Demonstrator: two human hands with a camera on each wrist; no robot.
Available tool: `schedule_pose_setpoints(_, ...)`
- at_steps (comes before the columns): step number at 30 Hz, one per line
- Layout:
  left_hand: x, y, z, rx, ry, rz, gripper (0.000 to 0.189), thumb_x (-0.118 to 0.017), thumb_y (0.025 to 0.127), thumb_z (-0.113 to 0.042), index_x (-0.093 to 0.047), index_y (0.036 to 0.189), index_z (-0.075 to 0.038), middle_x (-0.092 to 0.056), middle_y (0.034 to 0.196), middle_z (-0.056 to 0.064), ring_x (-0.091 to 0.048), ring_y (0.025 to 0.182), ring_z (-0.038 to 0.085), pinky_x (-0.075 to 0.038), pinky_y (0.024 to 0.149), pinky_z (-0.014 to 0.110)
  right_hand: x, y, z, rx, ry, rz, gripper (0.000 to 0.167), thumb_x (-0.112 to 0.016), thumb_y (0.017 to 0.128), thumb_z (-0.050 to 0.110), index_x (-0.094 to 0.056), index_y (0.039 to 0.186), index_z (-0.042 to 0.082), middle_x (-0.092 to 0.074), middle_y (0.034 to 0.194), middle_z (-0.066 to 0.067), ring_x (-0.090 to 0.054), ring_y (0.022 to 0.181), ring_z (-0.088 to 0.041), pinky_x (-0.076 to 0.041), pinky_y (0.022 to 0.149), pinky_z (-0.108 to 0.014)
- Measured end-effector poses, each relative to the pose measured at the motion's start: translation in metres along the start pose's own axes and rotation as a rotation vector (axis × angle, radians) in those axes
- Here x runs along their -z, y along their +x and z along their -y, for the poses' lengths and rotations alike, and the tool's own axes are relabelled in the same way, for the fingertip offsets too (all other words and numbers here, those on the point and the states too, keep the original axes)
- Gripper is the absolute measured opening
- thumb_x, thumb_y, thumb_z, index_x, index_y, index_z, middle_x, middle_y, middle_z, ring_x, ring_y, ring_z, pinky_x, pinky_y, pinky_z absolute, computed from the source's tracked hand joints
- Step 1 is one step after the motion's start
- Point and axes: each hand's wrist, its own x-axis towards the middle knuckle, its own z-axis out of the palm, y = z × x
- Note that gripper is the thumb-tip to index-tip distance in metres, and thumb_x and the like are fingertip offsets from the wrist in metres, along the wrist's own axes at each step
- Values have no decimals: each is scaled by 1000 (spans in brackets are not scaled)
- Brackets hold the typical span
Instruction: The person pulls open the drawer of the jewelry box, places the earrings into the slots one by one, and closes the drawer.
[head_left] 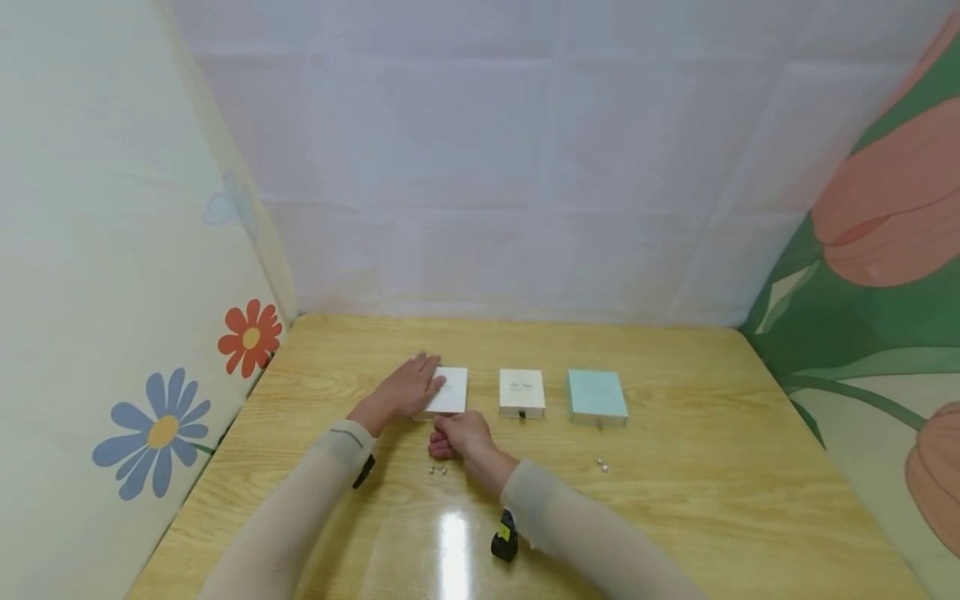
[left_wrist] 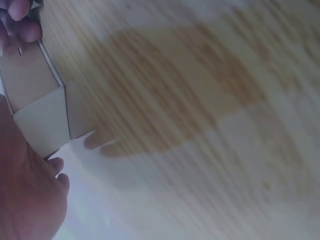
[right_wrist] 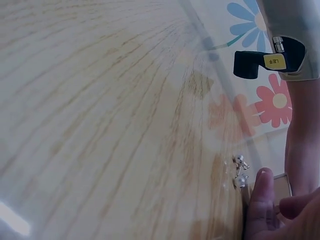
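Though at box (head_left: 453, 392) edges, hands (head_left: 402, 390) (head_left: 467, 433) apart

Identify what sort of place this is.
Likely a small staged recording booth: a creased pale backdrop stands behind the wood-grain table, and a flower-printed wall covering closes it in on the left.

A white box (head_left: 454, 392), a cream box (head_left: 523, 398) with dark lettering (head_left: 521, 386) and a pale turquoise box (head_left: 597, 395) appear with a yellow-brown, wood-grained table (head_left: 690, 483) and beige sleeves (head_left: 600, 527).

Three boxes (head_left: 522, 388); four trinkets (right_wrist: 241, 180)
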Motion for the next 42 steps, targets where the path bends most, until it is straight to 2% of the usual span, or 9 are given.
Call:
schedule_pose_setpoints(4,0,-2,-1,0,3,16,63,-25,112,-39,-25,158,3,-23,164,26,-16,154,39,-16,126,50,-1,3,-5,6,5,-12,16,-59,99,1,-67,107,-10,-69,69,-10,-66,51,-11,-61,55,-26)
schedule_pose_setpoints(15,4,-3,-4,5,60,35,64,-22,112,-41,-24,158,3,-24,164,23,-16,154,38,-17,126,49,1,1,-5,-2,6,-19,14,-63,97,3,-71,97,-9,-74,77,-16,-71,58,-14,-63,61,-28)
schedule_pose_setpoints(21,7,-3,-5,0,57,12,63,-24,112,-39,-26,157,5,-26,163,25,-18,153,40,-18,126,50,0,-1,-3,7,-13,-20,11,-63,95,0,-71,98,-8,-74,77,-16,-71,58,-15,-63,60,-28)
schedule_pose_setpoints(42,1,0,-1,14,64,33,65,-21,112,-41,-23,159,3,-24,164,23,-15,155,38,-16,127,48,1,-5,-7,36,-32,-24,12,-65,95,2,-73,96,-7,-74,73,-12,-70,57,-12,-62,57,-27)
